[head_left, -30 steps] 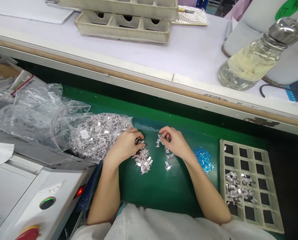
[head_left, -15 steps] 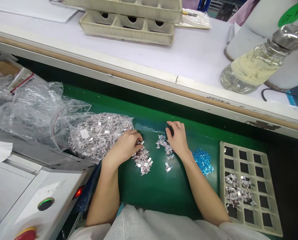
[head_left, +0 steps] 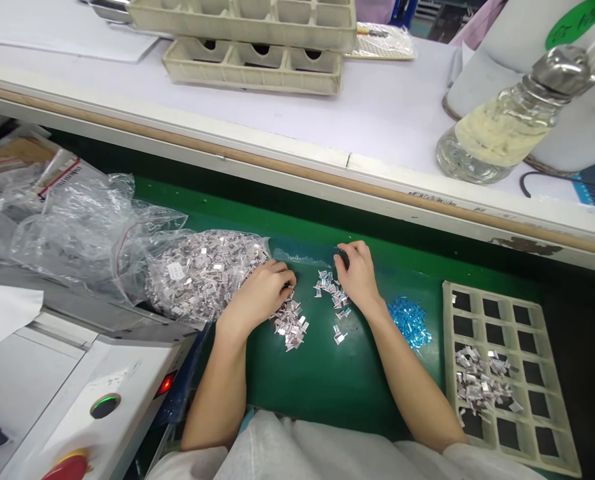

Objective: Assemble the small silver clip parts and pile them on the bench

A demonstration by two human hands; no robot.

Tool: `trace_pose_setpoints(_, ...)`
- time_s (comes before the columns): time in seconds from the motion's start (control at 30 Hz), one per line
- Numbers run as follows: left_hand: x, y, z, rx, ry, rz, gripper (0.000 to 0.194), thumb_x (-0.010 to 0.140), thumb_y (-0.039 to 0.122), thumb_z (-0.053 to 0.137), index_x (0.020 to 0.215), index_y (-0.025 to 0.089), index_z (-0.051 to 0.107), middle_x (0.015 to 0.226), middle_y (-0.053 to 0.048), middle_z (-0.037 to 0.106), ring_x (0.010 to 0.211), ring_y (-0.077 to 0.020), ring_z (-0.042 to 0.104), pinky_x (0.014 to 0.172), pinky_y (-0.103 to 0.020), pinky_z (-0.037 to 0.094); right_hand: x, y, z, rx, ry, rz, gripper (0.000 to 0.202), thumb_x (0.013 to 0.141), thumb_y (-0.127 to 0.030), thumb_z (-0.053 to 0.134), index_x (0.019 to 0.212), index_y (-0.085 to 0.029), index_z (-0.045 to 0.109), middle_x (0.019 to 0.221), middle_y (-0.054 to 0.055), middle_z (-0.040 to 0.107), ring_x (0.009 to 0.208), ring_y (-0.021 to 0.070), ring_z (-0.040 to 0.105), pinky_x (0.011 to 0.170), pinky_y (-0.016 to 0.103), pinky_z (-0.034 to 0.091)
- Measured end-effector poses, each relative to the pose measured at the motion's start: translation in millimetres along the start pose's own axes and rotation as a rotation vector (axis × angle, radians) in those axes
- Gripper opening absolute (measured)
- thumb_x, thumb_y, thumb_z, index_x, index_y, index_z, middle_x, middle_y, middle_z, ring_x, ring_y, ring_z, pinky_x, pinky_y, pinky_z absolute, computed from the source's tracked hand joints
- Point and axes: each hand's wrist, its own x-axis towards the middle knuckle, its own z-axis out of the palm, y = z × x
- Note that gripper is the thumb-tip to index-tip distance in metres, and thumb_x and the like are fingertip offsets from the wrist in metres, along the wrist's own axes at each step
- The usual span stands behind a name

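Note:
My left hand (head_left: 262,290) rests at the top of a heap of small silvery parts (head_left: 290,325), its fingers curled together; what they hold is too small to make out. My right hand (head_left: 358,273) is beside a looser group of parts with blue bits (head_left: 333,290), thumb and forefinger bent toward each other over a dark spot, their tips hard to tell. A clear bag full of silvery parts (head_left: 202,273) lies against my left hand. Right of my right forearm is a pile of small blue pieces (head_left: 410,322).
A divided tray (head_left: 540,320) with silvery parts in some compartments is at the right. A grey machine (head_left: 127,373) with a red button stands at the left. Beyond, a raised white shelf (head_left: 387,100) carries stacked trays (head_left: 252,70) and a glass bottle (head_left: 502,133).
The whole view has shifted slightly. My left hand has moved a little to the right over the silvery heap, its fingers more curled. My right hand stays near the same parts.

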Motion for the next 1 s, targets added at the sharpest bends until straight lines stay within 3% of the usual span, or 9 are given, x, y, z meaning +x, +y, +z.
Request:
trace_pose_setpoints(0.2, 2, 3, 2.5, 0.006, 0.005, 0.007, 0.027, 0.102, 0.011, 0.05, 0.09, 0.021, 0.071, 0.097, -0.009, 0.07, 0.095, -0.0279, 0.066, 0.086, -0.042, 0.051, 1, -1, -3, 0.08, 0.016, 0.028, 0.022, 0.101, -0.026, 0.054, 0.11, -0.021, 0.074, 0.11, 0.014, 0.065, 0.102, 0.031, 0.063, 0.094, 0.05, 0.056)
trace_pose_setpoints(0.37, 3, 7, 1.5, -0.011, 0.001, 0.027, 0.016, 0.1, 0.015, 0.058, 0.099, 0.022, 0.073, 0.102, -0.008, 0.07, 0.098, -0.0282, 0.067, 0.085, -0.041, 0.052, 1, -2, -5, 0.101, 0.026, 0.042, 0.018, 0.1, -0.025, 0.055, 0.104, -0.022, 0.072, 0.107, 0.012, 0.066, 0.095, 0.0284, 0.063, 0.09, 0.047, 0.055)
trace_pose_setpoints(0.63, 3, 8, 4.5, -0.015, 0.024, 0.005, 0.026, 0.104, 0.015, 0.046, 0.091, 0.022, 0.067, 0.094, -0.007, 0.066, 0.085, -0.0247, 0.065, 0.073, -0.036, 0.048, 1, -3, -7, 0.143, 0.039, 0.051, 0.017, 0.1, -0.023, 0.053, 0.094, -0.023, 0.068, 0.102, 0.01, 0.067, 0.092, 0.0269, 0.064, 0.085, 0.044, 0.054)
trace_pose_setpoints(0.77, 3, 12, 0.3, -0.168, 0.114, -0.011, 0.023, 0.106, 0.018, 0.045, 0.099, 0.022, 0.067, 0.097, -0.006, 0.07, 0.081, -0.0222, 0.067, 0.073, -0.035, 0.05, -2, -9, -12, 0.233, 0.081, 0.052, 0.017, 0.102, -0.027, 0.053, 0.094, -0.023, 0.067, 0.1, 0.009, 0.067, 0.09, 0.0251, 0.065, 0.082, 0.042, 0.056)
trace_pose_setpoints(0.9, 6, 18, -2.1, -0.431, 0.309, -0.048, 0.011, 0.098, 0.022, 0.06, 0.094, 0.023, 0.07, 0.092, -0.003, 0.076, 0.084, -0.0203, 0.071, 0.08, -0.033, 0.055, -5, -25, -23, 0.359, 0.121, 0.025, 0.014, 0.104, -0.03, 0.057, 0.097, -0.024, 0.068, 0.102, 0.008, 0.071, 0.092, 0.0238, 0.069, 0.083, 0.04, 0.058)
trace_pose_setpoints(1.0, 8, 23, -0.4, -0.619, 0.391, -0.089, 0.008, 0.092, 0.022, 0.066, 0.09, 0.022, 0.074, 0.09, -0.002, 0.078, 0.083, -0.0198, 0.073, 0.08, -0.032, 0.058, -7, -39, -31, 0.52, 0.059, 0.024, 0.013, 0.104, -0.034, 0.06, 0.102, -0.025, 0.07, 0.109, 0.007, 0.076, 0.102, 0.0239, 0.072, 0.09, 0.04, 0.059)
